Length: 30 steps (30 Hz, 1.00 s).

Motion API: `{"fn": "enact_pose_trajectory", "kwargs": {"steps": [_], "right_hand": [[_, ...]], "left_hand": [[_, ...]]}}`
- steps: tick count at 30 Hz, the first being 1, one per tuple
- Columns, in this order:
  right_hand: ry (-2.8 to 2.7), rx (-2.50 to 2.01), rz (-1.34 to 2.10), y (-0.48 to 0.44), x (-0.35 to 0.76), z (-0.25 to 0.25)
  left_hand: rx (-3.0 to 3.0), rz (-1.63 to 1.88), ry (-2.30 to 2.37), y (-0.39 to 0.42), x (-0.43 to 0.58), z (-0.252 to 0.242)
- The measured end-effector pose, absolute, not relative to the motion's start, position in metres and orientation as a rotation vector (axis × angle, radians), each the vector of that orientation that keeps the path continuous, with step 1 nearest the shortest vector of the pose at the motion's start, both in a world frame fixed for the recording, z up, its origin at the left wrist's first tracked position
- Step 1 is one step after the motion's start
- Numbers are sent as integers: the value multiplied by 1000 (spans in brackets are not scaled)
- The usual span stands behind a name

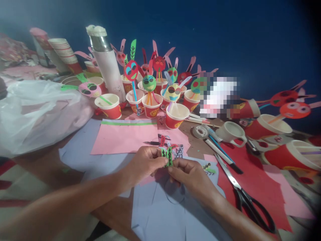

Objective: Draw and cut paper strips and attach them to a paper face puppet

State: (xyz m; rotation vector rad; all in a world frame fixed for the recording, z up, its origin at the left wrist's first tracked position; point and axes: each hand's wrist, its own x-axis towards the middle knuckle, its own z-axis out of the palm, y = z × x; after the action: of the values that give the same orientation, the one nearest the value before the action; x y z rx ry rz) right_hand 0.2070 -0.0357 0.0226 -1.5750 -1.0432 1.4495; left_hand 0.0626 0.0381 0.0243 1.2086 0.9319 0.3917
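Observation:
Low over the table, my left hand (pixel 144 162) pinches small green paper pieces (pixel 169 154) marked with black patterns. The fingertips of my right hand (pixel 189 172) close on the lower right edge of the same green paper. Just behind the fingers lie small red and white paper cut-outs (pixel 178 152) with black drawing, and a black pen (pixel 151 143) rests on the pink sheet (pixel 125 137). Beneath the hands spreads blue-grey paper (pixel 160 207). A green paper scrap with black marks (pixel 208 170) lies right of my right hand.
Black-handled scissors (pixel 238 187) lie open on red paper (pixel 263 190) at the right. Nearby are a tape roll (pixel 200 132) and a white mug (pixel 232 132). Red paper cups (pixel 151 106) with paper faces on sticks, a flask (pixel 107 67) and a plastic bag (pixel 45 113) stand behind.

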Motion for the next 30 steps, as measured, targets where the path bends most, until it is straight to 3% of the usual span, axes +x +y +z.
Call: {"fn": "enact_pose_trajectory", "kwargs": {"steps": [30], "right_hand": [[-972,-1533,1384,-35,210,25]], "left_hand": [[1188,412,755,42,57,18]]}}
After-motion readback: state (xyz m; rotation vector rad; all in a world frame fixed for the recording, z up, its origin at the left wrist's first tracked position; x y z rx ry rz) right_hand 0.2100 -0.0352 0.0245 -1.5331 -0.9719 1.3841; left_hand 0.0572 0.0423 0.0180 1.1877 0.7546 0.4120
